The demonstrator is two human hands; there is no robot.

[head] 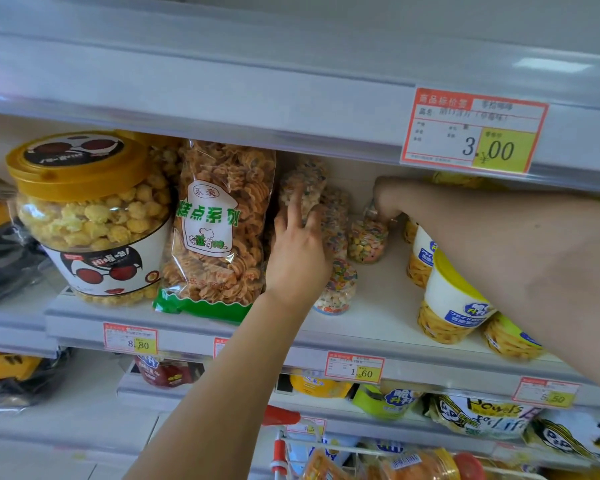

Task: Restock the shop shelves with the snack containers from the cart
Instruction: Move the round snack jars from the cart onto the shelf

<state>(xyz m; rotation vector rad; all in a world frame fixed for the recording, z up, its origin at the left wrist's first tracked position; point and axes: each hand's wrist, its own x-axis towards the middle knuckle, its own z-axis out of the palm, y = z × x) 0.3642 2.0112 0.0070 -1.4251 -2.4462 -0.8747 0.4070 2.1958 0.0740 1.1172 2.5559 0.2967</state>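
Toward the back of the shelf the right hand pinches the top of a small snack jar, while the left hand presses straight fingers on stacked jars, between a snack bag and yellow-lidded cups.

Bright, even light from overhead washes the white shelves pale, with a glare patch on the top rail. Shadows beneath the shelf lip are faint. Wide-angle bending curves the shelf lines; the near right forearm and the corners are blurred
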